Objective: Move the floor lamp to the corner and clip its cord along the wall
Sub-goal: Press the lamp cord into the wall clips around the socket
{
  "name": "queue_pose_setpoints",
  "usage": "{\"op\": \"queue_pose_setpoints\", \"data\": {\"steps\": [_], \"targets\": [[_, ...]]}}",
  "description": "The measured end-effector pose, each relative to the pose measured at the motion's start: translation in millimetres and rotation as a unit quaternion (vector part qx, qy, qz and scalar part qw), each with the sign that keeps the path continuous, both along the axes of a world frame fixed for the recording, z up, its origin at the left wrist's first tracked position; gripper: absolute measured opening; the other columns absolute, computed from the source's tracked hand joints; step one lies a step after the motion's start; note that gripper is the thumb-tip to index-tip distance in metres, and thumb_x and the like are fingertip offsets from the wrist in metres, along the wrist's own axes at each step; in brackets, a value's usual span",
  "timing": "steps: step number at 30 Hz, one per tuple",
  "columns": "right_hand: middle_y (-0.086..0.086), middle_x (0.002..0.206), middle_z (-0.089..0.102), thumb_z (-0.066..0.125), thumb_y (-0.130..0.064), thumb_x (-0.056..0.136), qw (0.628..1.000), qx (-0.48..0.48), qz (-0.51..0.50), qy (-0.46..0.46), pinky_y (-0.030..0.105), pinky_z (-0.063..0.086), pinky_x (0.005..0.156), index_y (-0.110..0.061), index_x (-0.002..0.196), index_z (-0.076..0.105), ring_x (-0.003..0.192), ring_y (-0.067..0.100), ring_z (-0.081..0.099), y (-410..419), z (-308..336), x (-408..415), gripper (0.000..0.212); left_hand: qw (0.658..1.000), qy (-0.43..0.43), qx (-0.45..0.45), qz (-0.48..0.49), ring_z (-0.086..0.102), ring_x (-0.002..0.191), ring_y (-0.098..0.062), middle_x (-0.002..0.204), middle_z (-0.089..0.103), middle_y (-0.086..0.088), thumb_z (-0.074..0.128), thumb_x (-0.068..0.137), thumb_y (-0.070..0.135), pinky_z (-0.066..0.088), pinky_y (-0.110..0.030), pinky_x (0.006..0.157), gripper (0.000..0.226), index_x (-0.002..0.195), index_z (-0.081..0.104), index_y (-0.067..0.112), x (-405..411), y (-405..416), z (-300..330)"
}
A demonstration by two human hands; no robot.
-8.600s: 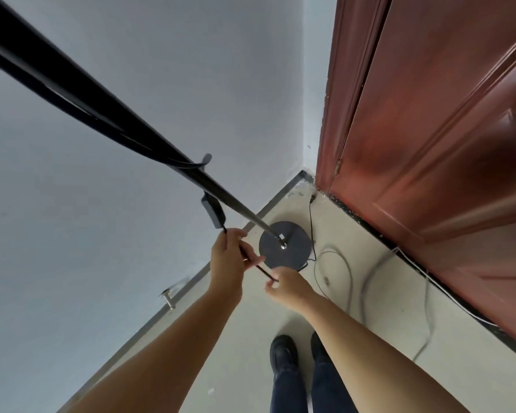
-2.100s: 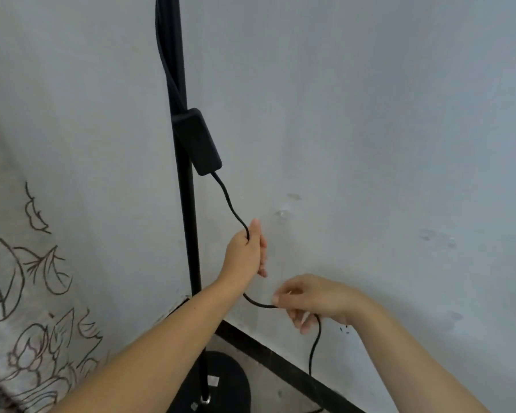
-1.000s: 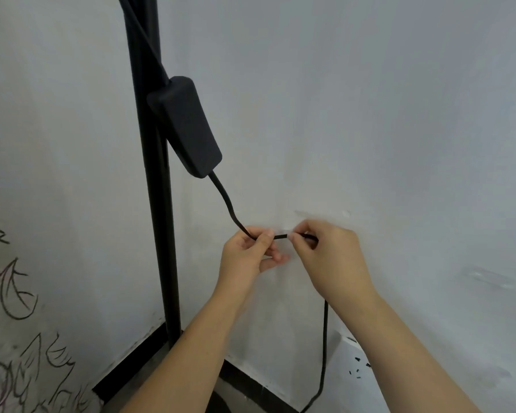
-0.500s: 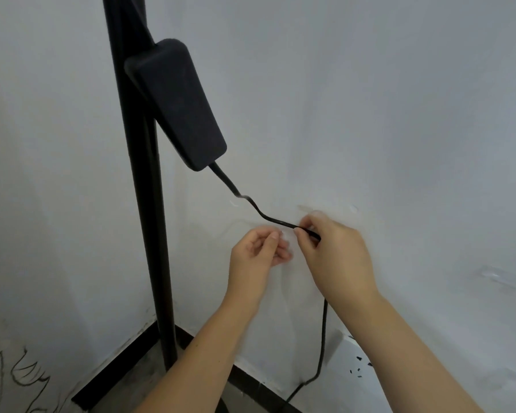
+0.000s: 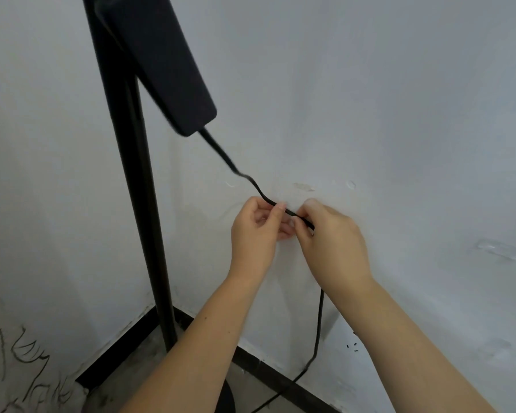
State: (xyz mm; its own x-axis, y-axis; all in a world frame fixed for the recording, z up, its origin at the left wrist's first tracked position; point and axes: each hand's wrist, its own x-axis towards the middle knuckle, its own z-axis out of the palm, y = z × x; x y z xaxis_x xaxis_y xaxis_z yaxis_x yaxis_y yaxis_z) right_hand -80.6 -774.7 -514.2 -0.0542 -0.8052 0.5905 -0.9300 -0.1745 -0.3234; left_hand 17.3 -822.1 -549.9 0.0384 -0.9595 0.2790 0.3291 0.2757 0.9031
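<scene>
The black floor lamp pole (image 5: 137,186) stands upright in the corner where two white walls meet. A black box (image 5: 161,64) on the cord hangs beside the pole near the top. From it the thin black cord (image 5: 248,178) runs down and right to my hands at the wall. My left hand (image 5: 258,234) pinches the cord with thumb and forefinger. My right hand (image 5: 331,236) grips the cord just to the right, against the wall. Below my right hand the cord drops to the floor. Any clip is hidden behind my fingers.
A black skirting strip (image 5: 268,371) runs along the foot of both walls. Part of the lamp's round base (image 5: 227,397) shows behind my left forearm. Black line drawings (image 5: 15,365) cover the lower left wall. Faint round marks (image 5: 351,184) dot the wall above my hands.
My head has moved closer to the wall. My left hand, off the cord half a second ago, has taken hold of it again beside my right hand.
</scene>
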Motion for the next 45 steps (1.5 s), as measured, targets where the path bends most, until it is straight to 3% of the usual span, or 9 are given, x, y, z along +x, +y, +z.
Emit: {"op": "queue_pose_setpoints", "data": {"steps": [9, 13, 20, 24, 29, 35, 39, 42, 45], "targets": [[0.005, 0.090, 0.067, 0.057, -0.016, 0.090, 0.997, -0.042, 0.030, -0.062, 0.041, 0.053, 0.067, -0.010, 0.094, 0.064, 0.075, 0.022, 0.062, 5.7, -18.0, 1.8, 0.010, 0.999, 0.026, 0.015, -0.015, 0.071, 0.064, -0.016, 0.067, 0.071, -0.001, 0.052, 0.093, 0.008, 0.056, -0.022, 0.060, 0.013, 0.080, 0.055, 0.008, 1.6, 4.8, 1.0], [0.002, 0.092, 0.067, 0.055, -0.018, 0.091, 0.994, -0.037, 0.030, -0.095, 0.040, 0.053, 0.067, -0.013, 0.095, 0.065, 0.065, 0.018, 0.060, 4.9, -19.8, 1.7, 0.011, 0.998, 0.054, 0.016, -0.034, 0.072, 0.068, -0.015, 0.067, 0.072, 0.003, 0.048, 0.094, 0.005, 0.057, -0.023, 0.063, 0.013, 0.086, 0.058, 0.007, 0.3, 7.2, 1.6], [0.001, 0.088, 0.067, 0.050, -0.022, 0.093, 0.997, -0.015, 0.007, -0.076, 0.041, 0.051, 0.068, -0.013, 0.090, 0.064, 0.066, 0.021, 0.060, 0.0, -12.8, 1.1, 0.017, 0.996, 0.068, 0.041, -0.034, 0.066, 0.059, -0.013, 0.068, 0.067, -0.004, 0.053, 0.092, 0.006, 0.057, -0.026, 0.062, 0.012, 0.082, 0.058, 0.010, -0.1, 5.6, 1.7], [0.002, 0.088, 0.069, 0.049, -0.025, 0.094, 0.996, 0.007, -0.008, -0.090, 0.041, 0.052, 0.067, -0.012, 0.091, 0.063, 0.066, 0.026, 0.064, 1.8, -8.2, 1.6, 0.018, 0.995, 0.060, 0.046, -0.064, 0.065, 0.059, -0.013, 0.073, 0.066, -0.004, 0.056, 0.092, 0.009, 0.060, -0.032, 0.070, 0.009, 0.086, 0.062, 0.012, 6.9, 1.1, -1.3], [0.005, 0.084, 0.072, 0.047, -0.029, 0.094, 0.996, 0.059, -0.038, -0.062, 0.040, 0.053, 0.069, -0.015, 0.092, 0.061, 0.071, 0.029, 0.067, -1.9, 1.6, 1.2, 0.020, 0.986, 0.082, 0.068, -0.130, 0.073, 0.071, -0.020, 0.071, 0.072, -0.002, 0.056, 0.092, 0.009, 0.059, -0.029, 0.068, 0.010, 0.087, 0.064, 0.011, 16.9, -5.1, 1.0], [0.007, 0.071, 0.070, 0.048, -0.031, 0.093, 0.994, 0.062, -0.038, -0.086, 0.041, 0.054, 0.066, -0.010, 0.081, 0.065, 0.064, 0.027, 0.067, 1.1, -5.3, -7.2, 0.029, 0.994, 0.045, 0.038, -0.088, 0.073, 0.068, -0.019, 0.065, 0.073, -0.001, 0.055, 0.092, 0.009, 0.057, -0.024, 0.064, 0.007, 0.089, 0.060, 0.011, 11.3, -1.9, 3.8], [0.001, 0.063, 0.069, 0.044, -0.025, 0.095, 0.977, 0.078, -0.014, -0.198, 0.038, 0.056, 0.065, -0.018, 0.069, 0.063, 0.050, 0.012, 0.066, 9.7, -22.0, -5.0, 0.033, 0.999, 0.005, 0.034, -0.033, 0.071, 0.069, -0.012, 0.065, 0.072, 0.003, 0.058, 0.091, 0.013, 0.055, -0.019, 0.065, 0.006, 0.087, 0.062, 0.015, 9.2, -0.7, 3.5], [-0.003, 0.058, 0.068, 0.045, -0.027, 0.094, 0.949, 0.124, -0.014, -0.290, 0.040, 0.059, 0.062, -0.023, 0.065, 0.061, 0.044, 0.012, 0.066, 7.1, -25.5, -3.4, 0.034, 0.999, -0.037, 0.032, -0.021, 0.070, 0.063, -0.012, 0.066, 0.071, 0.001, 0.057, 0.091, 0.015, 0.057, -0.021, 0.062, 0.007, 0.086, 0.060, 0.015, 9.9, -1.2, 5.6], [-0.003, 0.056, 0.068, 0.046, -0.029, 0.094, 0.942, 0.139, -0.020, -0.304, 0.040, 0.059, 0.058, -0.017, 0.067, 0.063, 0.042, 0.013, 0.066, 6.6, -26.2, -1.2, 0.035, 0.997, -0.066, 0.034, -0.030, 0.069, 0.058, -0.012, 0.067, 0.069, -0.003, 0.053, 0.094, 0.015, 0.059, -0.024, 0.060, 0.008, 0.087, 0.057, 0.011, 10.3, -0.9, 9.2]]}}
